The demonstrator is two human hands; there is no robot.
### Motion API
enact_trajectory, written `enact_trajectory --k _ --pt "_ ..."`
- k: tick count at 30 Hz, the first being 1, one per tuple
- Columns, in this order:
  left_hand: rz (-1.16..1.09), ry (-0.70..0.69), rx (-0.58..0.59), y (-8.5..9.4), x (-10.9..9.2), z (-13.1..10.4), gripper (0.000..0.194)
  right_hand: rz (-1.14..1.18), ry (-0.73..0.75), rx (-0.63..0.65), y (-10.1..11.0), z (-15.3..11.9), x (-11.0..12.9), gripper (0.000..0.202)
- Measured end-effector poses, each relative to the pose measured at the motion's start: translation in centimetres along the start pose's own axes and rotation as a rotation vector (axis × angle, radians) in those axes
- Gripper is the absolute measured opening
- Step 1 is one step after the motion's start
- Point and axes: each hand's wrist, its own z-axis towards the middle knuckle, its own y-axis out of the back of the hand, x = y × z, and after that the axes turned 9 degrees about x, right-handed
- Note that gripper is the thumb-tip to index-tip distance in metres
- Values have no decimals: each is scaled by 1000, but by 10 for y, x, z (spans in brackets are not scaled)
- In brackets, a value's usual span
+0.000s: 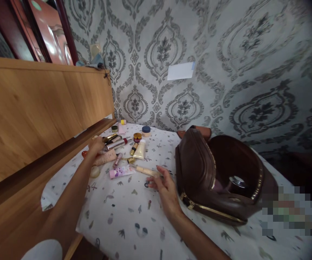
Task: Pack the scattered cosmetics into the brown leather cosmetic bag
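Observation:
My left hand (pixel 95 145) reaches to the far left of the cloth, among cosmetics; its fingers are mostly hidden, and whether they hold anything is unclear. Close by lie a silver-and-red tube (pixel 117 144), a peach tube (pixel 105 157) and dark-and-gold slim tubes (pixel 109 137). My right hand (pixel 167 191) has its fingers apart beside the end of a slim beige tube (pixel 146 171); I cannot tell whether they touch it. Left of that tube is a pink-and-purple tube (pixel 122 172), with a cream tube (pixel 139 149) farther back.
A brown leather bag (pixel 195 169) stands unzipped on the right, a silver-topped item (pixel 237 181) inside. Jars with a blue lid (pixel 146 129) and a gold lid (pixel 137 136) sit near the patterned wall (pixel 156 97). A wooden panel (pixel 44 108) borders the left side.

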Motion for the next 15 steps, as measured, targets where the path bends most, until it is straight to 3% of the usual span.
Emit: enact_trajectory --k 8,15 --pt "203 149 107 -13 11 12 20 9 23 -11 -1 0 -1 68" --pt "175 97 113 -9 17 15 25 24 9 -14 -2 2 -2 63"
